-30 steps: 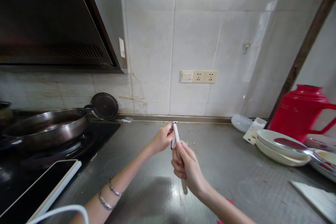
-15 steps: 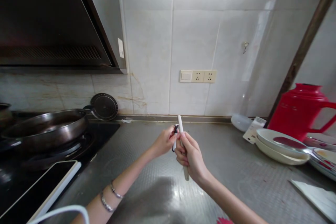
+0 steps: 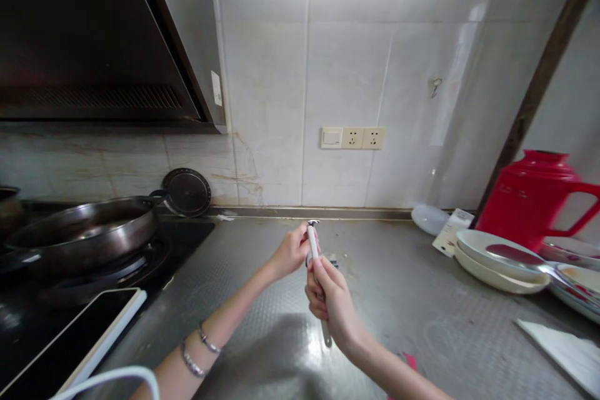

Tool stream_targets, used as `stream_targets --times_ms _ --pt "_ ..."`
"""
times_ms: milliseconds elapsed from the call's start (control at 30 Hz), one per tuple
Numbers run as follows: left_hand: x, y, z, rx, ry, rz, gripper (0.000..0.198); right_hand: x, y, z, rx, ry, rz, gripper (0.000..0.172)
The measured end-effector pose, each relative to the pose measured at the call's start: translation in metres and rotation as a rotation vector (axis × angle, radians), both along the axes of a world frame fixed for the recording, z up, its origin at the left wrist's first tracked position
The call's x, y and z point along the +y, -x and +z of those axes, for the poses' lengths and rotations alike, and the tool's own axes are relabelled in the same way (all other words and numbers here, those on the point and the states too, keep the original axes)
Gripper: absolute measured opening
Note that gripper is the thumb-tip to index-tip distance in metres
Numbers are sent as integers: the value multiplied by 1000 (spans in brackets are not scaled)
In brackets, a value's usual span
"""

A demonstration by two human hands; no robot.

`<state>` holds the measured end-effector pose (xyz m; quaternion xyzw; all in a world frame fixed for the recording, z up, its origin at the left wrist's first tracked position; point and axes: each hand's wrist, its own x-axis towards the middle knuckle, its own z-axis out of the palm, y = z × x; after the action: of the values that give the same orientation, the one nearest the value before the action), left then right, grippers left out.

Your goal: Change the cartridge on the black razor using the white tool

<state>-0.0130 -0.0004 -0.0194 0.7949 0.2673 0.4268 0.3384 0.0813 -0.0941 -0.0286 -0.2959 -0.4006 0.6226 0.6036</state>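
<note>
Above the metal counter [image 3: 262, 325] my two hands are close together. My right hand [image 3: 330, 300] is closed around a slim whitish stick [image 3: 312, 244], tilted, with its narrow lower end [image 3: 327, 334] showing under my fist. My left hand [image 3: 290, 253] pinches a small item with a dark and silver tip [image 3: 313, 222], just behind the stick's upper end. Most of that item is hidden by the stick and my fingers, so its kind cannot be made out. Whether the two touch is unclear.
At left, a steel pan [image 3: 89, 231] stands on the black stove [image 3: 187, 237], with a phone-like slab [image 3: 103, 337] in front. A red thermos jug [image 3: 529, 200], stacked plates [image 3: 497, 272] and a white sheet [image 3: 562, 350] are at right. The range hood [image 3: 94, 44] hangs upper left.
My right hand has moved slightly left and down with the whitish stick. The stick's upper end now overlaps the small item in my left hand, which has barely moved.
</note>
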Motion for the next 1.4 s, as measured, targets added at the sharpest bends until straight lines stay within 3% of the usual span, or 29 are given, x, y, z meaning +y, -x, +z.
stream_targets --times_ms 533,733,900,1133,1400 --pt "1 4 4 49 -57 16 4 3 -3 5 -31 -48 -61 40" --pt "4 2 -3 71 -33 -8 7 1 -2 -1 -71 20 -40 42" --pt "6 2 -5 52 -83 10 5 5 -5 6 -30 -37 -66 40" --pt "7 4 -2 25 4 -4 3 4 4 -4 -37 25 -20 41" --pt "7 4 -4 40 -4 3 6 9 2 -1 2 29 -13 39"
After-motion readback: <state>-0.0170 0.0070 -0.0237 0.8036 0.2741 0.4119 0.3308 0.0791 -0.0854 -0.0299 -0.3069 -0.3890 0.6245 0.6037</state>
